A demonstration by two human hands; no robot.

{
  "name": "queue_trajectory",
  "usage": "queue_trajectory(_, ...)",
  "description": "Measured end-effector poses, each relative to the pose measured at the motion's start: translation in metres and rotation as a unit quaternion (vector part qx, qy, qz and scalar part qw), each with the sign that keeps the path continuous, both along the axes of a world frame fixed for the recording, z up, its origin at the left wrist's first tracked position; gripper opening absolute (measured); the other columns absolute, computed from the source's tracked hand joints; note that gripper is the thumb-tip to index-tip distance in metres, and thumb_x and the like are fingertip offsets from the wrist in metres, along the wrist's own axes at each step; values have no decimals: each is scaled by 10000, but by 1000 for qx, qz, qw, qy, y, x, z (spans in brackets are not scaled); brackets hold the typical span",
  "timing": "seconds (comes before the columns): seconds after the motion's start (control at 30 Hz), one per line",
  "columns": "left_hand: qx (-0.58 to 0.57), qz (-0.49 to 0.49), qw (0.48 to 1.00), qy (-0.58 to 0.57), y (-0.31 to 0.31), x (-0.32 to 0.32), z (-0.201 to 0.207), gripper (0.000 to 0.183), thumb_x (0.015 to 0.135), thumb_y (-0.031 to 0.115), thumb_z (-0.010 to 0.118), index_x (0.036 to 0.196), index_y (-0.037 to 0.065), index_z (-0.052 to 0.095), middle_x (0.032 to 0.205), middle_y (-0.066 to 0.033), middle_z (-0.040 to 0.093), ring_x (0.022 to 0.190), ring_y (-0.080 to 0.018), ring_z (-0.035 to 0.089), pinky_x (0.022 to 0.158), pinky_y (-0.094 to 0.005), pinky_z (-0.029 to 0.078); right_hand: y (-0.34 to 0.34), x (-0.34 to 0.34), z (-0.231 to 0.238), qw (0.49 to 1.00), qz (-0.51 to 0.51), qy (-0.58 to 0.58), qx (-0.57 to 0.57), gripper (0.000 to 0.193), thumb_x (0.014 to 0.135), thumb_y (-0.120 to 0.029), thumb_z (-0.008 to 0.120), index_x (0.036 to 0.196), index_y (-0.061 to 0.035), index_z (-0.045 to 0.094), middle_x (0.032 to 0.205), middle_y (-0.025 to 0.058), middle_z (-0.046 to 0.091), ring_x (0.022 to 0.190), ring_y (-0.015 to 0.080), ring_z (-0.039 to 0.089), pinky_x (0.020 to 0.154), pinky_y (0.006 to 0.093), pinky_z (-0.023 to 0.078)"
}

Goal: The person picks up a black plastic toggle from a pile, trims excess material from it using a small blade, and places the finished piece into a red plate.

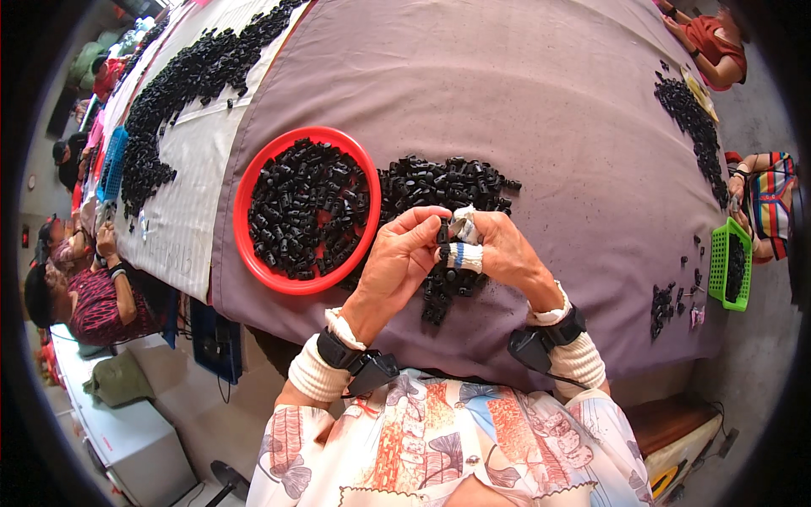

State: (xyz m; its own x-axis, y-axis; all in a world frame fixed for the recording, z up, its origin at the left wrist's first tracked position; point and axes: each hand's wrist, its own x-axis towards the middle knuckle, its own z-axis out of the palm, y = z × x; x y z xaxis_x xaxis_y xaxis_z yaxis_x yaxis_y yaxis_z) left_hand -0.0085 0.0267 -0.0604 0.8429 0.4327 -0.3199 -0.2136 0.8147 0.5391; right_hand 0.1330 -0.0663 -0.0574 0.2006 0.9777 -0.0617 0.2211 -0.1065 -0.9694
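Observation:
My left hand (395, 264) pinches a small black plastic part (443, 230) between thumb and forefinger. Close against it, my right hand (509, 253) is closed, with white fabric (462, 255) that has blue stripes at its fingers. Whether the fabric is worn on the fingers or held, I cannot tell. Both hands are over a heap of similar black parts (439, 182) on the mauve cloth-covered table (591, 169). Left of the heap, a round red basin (245, 245) holds many more of these parts.
A long pile of black parts (160, 118) covers a pale sheet on the left. Loose parts (666, 308) lie at the right near a green basket (721, 262). Several people work along the table's sides. A blue basket (112, 162) stands at the far left.

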Motion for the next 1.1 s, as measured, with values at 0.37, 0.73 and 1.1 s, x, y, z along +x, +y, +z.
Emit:
queue_trajectory(0.37,-2,6,1000,0,-2,2,-1,161,903,91,506,1017,-2,569,917,-78,616,824,-134,593,746,-280,499,3,4,0,999,17,-24,-27,303,684,-267,673,771,6,572,598,75,547,526,160,489,510,301,405)
queue_trajectory(0.73,199,149,961,118,32,-29,6,142,851,78,594,978,19,614,838,-24,603,686,-70,553,600,-210,468,-2,14,11,997,-31,52,-42,212,771,-226,676,808,-22,636,601,-26,504,550,57,436,496,243,370)
queue_trajectory(1.1,618,106,738,248,21,-31,5,95,748,17,645,843,19,649,752,-52,564,633,-110,535,567,-231,430,-16,29,3,981,-128,134,-66,254,792,-290,655,789,-50,574,512,-38,435,424,39,386,388,203,287)
